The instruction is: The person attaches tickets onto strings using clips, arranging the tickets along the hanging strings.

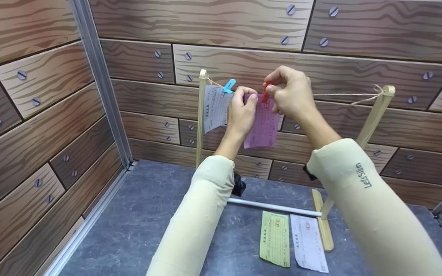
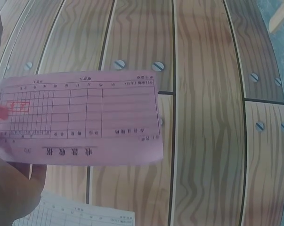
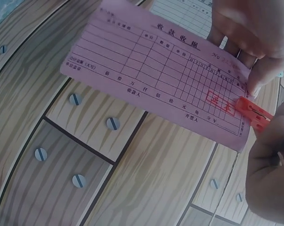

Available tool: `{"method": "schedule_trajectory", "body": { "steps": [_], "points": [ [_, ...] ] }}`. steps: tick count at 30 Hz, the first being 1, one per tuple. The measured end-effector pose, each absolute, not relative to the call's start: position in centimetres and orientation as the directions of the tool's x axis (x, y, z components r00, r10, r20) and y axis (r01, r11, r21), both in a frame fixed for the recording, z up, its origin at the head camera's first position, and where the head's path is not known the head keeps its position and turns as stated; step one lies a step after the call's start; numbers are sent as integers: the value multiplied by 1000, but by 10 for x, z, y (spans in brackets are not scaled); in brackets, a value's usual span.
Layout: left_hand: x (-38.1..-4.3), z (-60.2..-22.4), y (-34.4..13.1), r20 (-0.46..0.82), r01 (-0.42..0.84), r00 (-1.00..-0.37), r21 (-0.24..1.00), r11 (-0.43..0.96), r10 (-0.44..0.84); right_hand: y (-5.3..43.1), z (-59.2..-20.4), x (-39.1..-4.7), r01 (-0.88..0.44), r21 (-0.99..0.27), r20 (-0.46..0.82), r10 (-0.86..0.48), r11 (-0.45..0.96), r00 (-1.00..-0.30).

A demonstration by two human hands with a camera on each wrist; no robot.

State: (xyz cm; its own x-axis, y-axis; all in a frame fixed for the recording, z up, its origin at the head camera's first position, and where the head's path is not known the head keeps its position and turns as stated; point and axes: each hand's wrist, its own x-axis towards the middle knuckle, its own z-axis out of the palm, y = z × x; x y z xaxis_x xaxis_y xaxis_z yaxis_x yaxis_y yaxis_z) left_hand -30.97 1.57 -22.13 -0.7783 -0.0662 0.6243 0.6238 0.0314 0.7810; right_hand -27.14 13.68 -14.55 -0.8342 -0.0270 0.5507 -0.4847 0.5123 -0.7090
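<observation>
A pink receipt slip [image 1: 261, 126] hangs at the string [image 1: 343, 94] between two wooden posts. My left hand [image 1: 242, 111] pinches its top left corner between thumb and fingers. With thumb and fingers my right hand [image 1: 292, 92] grips a red clothespin [image 3: 256, 114], whose tip sits over the slip's top edge by the red stamp. Left of my hands, a white receipt slip [image 1: 214, 109] hangs from the string under a blue clothespin [image 1: 229, 86]. In the left wrist view the pink slip [image 2: 80, 117] spreads out beside my thumb.
A green slip [image 1: 274, 239] and another white slip [image 1: 308, 243] lie on the grey table [image 1: 129, 230]. Behind them a white rod [image 1: 274, 207] runs to the wooden foot [image 1: 326, 234] of the right post [image 1: 374, 115]. The left post [image 1: 200, 122] stands near the wood-patterned back wall.
</observation>
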Motion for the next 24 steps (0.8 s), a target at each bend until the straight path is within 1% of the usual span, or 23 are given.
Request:
{"method": "schedule_trajectory", "body": {
  "steps": [2, 7, 12, 17, 20, 24],
  "points": [
    [-310, -221, 17, 619, 617, -782, 785, 53, -73, 138, -146, -272, -466, -708, 538, -22, 530, -843],
    [-309, -221, 19, 610, 608, -789, 793, 51, -71, 140, -148, -273, -431, -721, 492, -37, 543, -870],
    [-309, -221, 18, 603, 600, -795, 797, 66, -62, 144, -149, -272, -394, -771, 408, -87, 501, -909],
    [-310, -223, 16, 613, 608, -787, 789, 88, -62, 150, -146, -269, -369, -777, 346, -144, 511, -927],
    [-311, -225, 15, 627, 621, -777, 778, 90, -54, 155, -145, -265, -385, -782, 365, -142, 491, -920],
    [-311, -228, 14, 649, 644, -760, 760, 89, -35, 167, -146, -256, -449, -774, 458, -95, 448, -884]
  ]
}}
